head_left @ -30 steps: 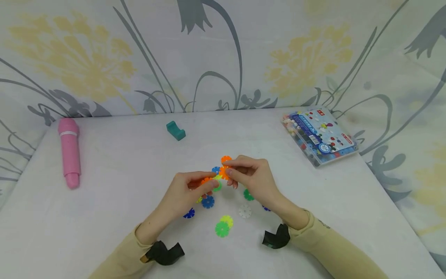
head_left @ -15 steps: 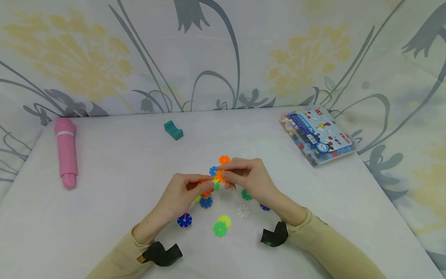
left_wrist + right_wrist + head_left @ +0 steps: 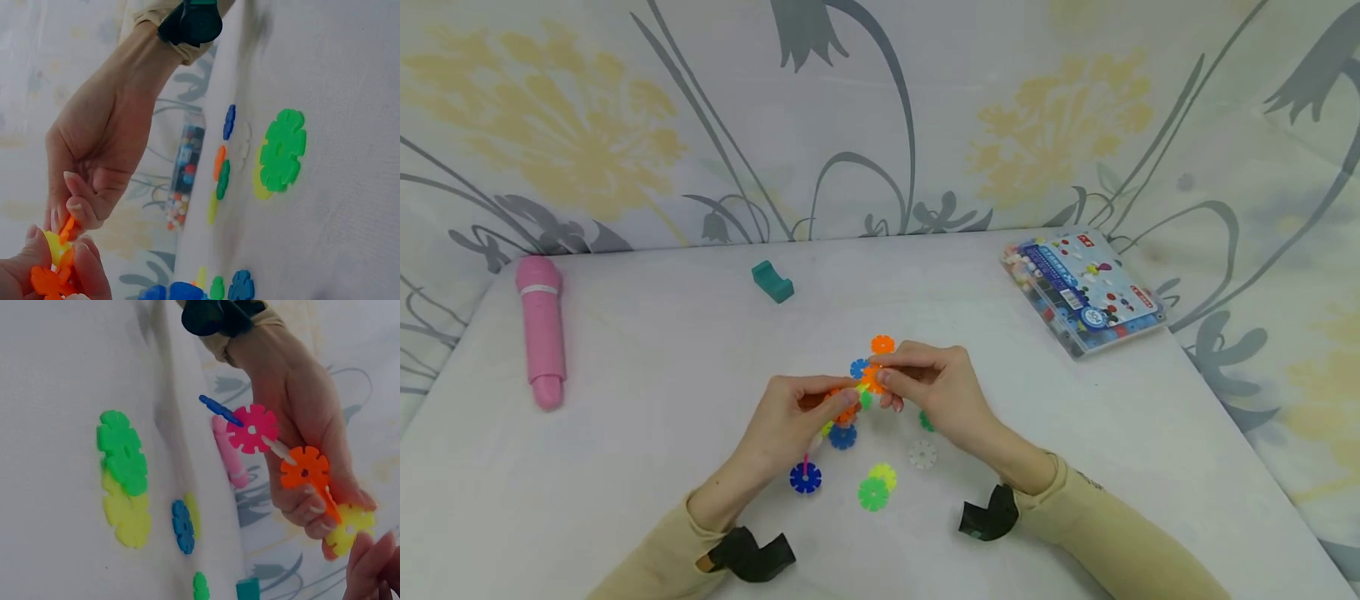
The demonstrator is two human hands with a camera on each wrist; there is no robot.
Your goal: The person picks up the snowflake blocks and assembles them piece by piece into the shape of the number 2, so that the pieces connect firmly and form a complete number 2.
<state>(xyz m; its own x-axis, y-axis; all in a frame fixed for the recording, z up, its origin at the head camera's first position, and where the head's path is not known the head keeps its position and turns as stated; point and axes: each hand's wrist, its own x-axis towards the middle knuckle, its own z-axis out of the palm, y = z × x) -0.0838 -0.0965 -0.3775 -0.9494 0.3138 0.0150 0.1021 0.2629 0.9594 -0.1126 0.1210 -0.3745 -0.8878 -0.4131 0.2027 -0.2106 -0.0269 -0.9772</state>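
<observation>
My left hand [image 3: 790,417] pinches a chain of notched plastic snowflake discs between thumb and fingers. In the right wrist view the chain runs from a blue disc [image 3: 219,409] through a pink disc [image 3: 252,429], a white disc [image 3: 279,450] and orange discs [image 3: 305,467] to a yellow disc [image 3: 350,530]. My right hand [image 3: 947,392] pinches another orange disc [image 3: 67,230] at the yellow disc's edge. The fingertips nearly meet, and whether the two discs are slotted together is hard to tell. Right fingers partly cover the orange disc.
Loose discs lie around the hands: green [image 3: 873,494], white [image 3: 922,454], blue [image 3: 842,436], orange [image 3: 883,343]. Farther back are a teal block [image 3: 772,282], a pink cylinder-shaped thing [image 3: 544,333] at left and a clear bead box [image 3: 1084,287] at right.
The left hand has turned the chain, so its dark blue end disc and pink disc now show below that hand. The right hand's orange disc has come slightly down and left towards the chain.
</observation>
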